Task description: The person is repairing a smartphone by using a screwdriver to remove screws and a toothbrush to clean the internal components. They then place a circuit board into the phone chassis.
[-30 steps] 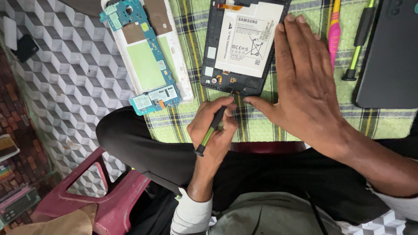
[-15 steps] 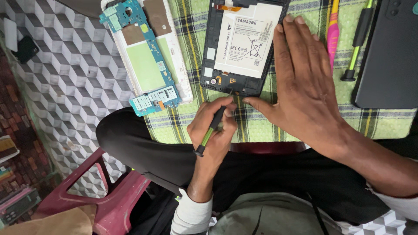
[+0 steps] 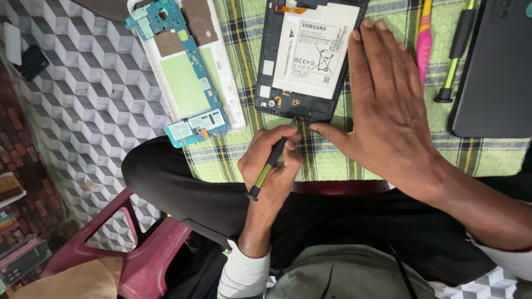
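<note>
An opened black tablet with a white battery lies on a green checked cloth on my lap. My left hand grips a thin screwdriver with a black and green handle. Its tip touches the tablet's near edge. My right hand lies flat, palm down, over the tablet's right side, and its thumb touches the near edge beside the tip.
A white back cover carrying a blue-green circuit board lies left of the tablet. A pink tool, a second green and black screwdriver and a dark flat device lie to the right. A maroon plastic stool stands at lower left on the cube-patterned floor.
</note>
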